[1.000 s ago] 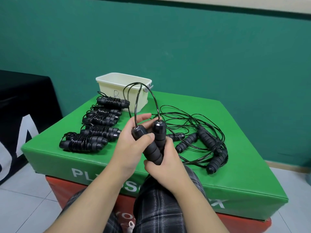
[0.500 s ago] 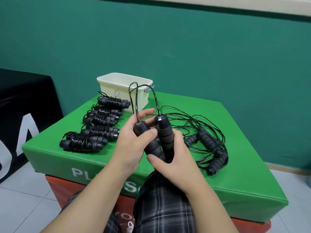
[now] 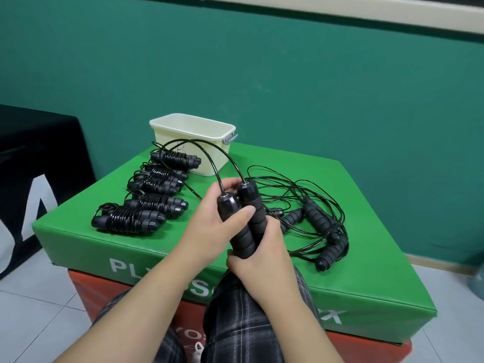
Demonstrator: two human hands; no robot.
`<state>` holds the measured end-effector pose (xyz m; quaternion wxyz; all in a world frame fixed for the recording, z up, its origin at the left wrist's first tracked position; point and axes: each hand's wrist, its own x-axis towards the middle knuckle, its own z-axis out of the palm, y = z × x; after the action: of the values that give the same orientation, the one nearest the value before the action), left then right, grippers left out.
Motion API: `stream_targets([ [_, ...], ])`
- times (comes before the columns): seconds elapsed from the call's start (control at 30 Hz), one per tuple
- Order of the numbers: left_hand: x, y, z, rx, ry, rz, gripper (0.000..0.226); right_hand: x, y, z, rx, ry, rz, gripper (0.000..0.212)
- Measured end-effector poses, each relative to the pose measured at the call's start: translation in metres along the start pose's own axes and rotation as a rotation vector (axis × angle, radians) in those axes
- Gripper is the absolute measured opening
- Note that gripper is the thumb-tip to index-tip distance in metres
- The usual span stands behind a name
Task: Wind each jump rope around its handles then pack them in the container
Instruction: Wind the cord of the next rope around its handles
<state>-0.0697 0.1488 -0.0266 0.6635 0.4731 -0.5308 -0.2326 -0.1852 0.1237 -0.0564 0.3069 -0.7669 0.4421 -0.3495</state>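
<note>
The black jump rope with two ribbed foam handles [image 3: 242,221] is held up in front of the person, near the front edge of the green padded bench [image 3: 366,258], both handles side by side and touching. Their long axis runs near to far, tilted slightly left at the far end, with the capped ends pointing away towards the cream plastic container [image 3: 183,137]. The left hand [image 3: 209,229] grips the upper part of the pair, thumb pressed across the left handle, fingers curled behind. The right hand [image 3: 262,258] wraps the lower ends from the right. From the two caps the thin black cord [image 3: 199,145] arches up and over to the far left, then drops towards the bench past the wound ropes.

Since the slack lies far-left of the hands, the left hand is the nearer one to gather it, I judge, while the right keeps the handles together; the winding would run across the handles' long axis.

Five wound rope bundles [image 3: 131,218] lie in a row at left. A loose tangle of unwound ropes [image 3: 314,216] lies at right.
</note>
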Motion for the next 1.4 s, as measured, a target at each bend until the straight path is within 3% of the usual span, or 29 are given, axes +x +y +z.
stream_targets([
  [0.1, 0.001, 0.000, -0.011, 0.077, -0.043, 0.003, 0.036, 0.001, 0.000, 0.005, -0.044, 0.017, 0.011, 0.055],
  [0.17, 0.003, 0.001, -0.022, 0.324, -0.021, 0.003, 0.038, 0.002, 0.001, 0.006, -0.032, 0.017, 0.014, 0.050],
  [0.27, 0.008, 0.007, -0.035, 0.623, 0.295, 0.005, 0.061, 0.003, 0.001, 0.004, -0.032, 0.012, 0.015, 0.044],
  [0.33, 0.015, 0.021, -0.043, 0.662, 0.445, 0.112, 0.056, 0.002, 0.000, 0.003, -0.021, 0.004, 0.021, 0.043],
  [0.4, 0.026, 0.029, -0.048, 0.844, 0.351, 0.304, 0.039, 0.002, 0.000, 0.003, -0.020, 0.003, 0.018, 0.042],
  [0.47, 0.036, 0.034, -0.046, 1.016, 0.100, 0.432, 0.039, 0.001, 0.000, 0.003, -0.038, 0.000, 0.008, 0.042],
  [0.53, 0.042, 0.042, -0.039, 1.132, -0.190, 0.402, 0.052, 0.001, 0.000, 0.003, -0.055, 0.001, -0.007, 0.044],
  [0.6, 0.042, 0.043, -0.033, 1.269, -0.343, 0.291, 0.060, 0.001, 0.001, 0.004, -0.083, -0.001, -0.025, 0.043],
  [0.73, 0.039, 0.038, -0.039, 1.441, -0.308, 0.224, 0.059, 0.000, 0.001, 0.006, -0.135, 0.011, -0.055, 0.039],
  [1.0, 0.031, 0.035, -0.043, 1.364, -0.307, 0.191, 0.052, -0.006, 0.005, 0.009, -0.353, 0.052, -0.141, 0.054],
  [1.17, 0.037, 0.037, -0.060, 1.439, -0.307, 0.342, 0.075, 0.000, 0.008, 0.009, -0.266, 0.048, -0.145, 0.043],
  [1.4, 0.043, 0.046, -0.104, 1.443, -0.353, 0.412, 0.073, 0.007, 0.015, 0.005, -0.092, 0.050, -0.143, 0.042],
])
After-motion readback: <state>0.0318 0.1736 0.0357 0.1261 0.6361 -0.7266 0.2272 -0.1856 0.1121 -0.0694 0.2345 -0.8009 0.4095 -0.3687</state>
